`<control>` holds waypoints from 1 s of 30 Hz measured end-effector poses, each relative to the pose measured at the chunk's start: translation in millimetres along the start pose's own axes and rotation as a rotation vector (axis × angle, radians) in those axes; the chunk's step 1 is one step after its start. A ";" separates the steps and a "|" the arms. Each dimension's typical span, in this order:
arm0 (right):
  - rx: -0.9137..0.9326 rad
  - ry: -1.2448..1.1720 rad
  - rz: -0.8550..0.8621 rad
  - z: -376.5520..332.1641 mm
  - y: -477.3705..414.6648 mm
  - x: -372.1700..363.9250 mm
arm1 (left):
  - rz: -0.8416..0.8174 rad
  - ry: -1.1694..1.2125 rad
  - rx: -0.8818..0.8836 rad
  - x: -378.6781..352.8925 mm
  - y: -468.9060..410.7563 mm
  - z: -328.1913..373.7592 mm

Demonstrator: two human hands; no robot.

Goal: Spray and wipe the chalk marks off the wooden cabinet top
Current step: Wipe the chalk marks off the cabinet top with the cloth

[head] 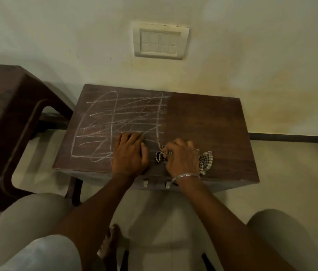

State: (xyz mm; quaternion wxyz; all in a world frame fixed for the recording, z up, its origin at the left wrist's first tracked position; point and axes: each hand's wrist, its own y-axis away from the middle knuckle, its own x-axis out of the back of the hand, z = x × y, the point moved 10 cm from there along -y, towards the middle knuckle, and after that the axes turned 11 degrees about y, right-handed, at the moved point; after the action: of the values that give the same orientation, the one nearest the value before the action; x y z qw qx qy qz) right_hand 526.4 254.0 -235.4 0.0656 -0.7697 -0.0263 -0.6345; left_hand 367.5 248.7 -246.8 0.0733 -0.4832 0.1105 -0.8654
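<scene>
1. The wooden cabinet top stands against a pale wall, seen from above.
2. White chalk marks, looping scribbles crossed by long strokes, cover its left half; the right half shows bare dark wood.
3. The left hand lies palm down on the near part of the top, over the lower right end of the marks. Its grip is apart, fingers straight and flat on the wood, holding nothing.
4. The right hand is just beside it, near the front edge. Its grip is clamped on a bunched checked cloth, which rests on the wood and sticks out on both sides of the fingers.
5. A thin metal bangle circles the right wrist.
6. 2 small handles show on the cabinet front below the wrists.
7. A switch plate with 4 switches sits on the wall above.
8. A dark brown plastic chair stands left of the cabinet.
</scene>
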 end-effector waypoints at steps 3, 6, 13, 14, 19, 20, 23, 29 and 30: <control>-0.022 0.018 -0.031 2.5 -4.0 -2.5 | -0.005 -0.010 -0.010 -1.9 -0.8 1.3; -0.065 -0.011 -0.040 5.0 -12.1 -2.0 | -0.013 -0.015 -0.006 -2.9 -0.1 0.4; -0.044 -0.011 -0.047 -2.2 20.1 -9.0 | -0.022 0.027 -0.036 -0.1 1.3 0.6; -0.032 -0.018 -0.055 -2.7 21.8 -9.2 | -0.042 0.037 -0.056 0.1 1.9 -1.0; -0.066 -0.001 -0.048 0.6 -3.1 -5.3 | -0.183 -0.021 -0.200 -2.8 8.5 -9.2; -0.078 -0.006 -0.043 1.4 -5.5 -4.9 | -0.188 -0.029 -0.205 -3.3 8.7 -9.4; -0.068 -0.010 -0.032 -0.2 3.3 -5.3 | -0.197 -0.033 -0.187 -6.0 6.8 -9.8; 0.043 0.009 -0.026 -16.4 42.3 -8.9 | -0.165 -0.033 -0.166 -3.0 8.7 -11.9; 0.047 0.022 -0.024 -17.6 41.0 -8.2 | -0.153 -0.031 -0.163 -0.7 9.8 -11.1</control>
State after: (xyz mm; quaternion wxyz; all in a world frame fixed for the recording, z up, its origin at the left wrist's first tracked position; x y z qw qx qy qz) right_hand 512.8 211.3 -242.9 0.0764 -0.7606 -0.0499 -0.6428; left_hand 358.6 240.7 -255.6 -0.0309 -0.5077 0.1424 -0.8491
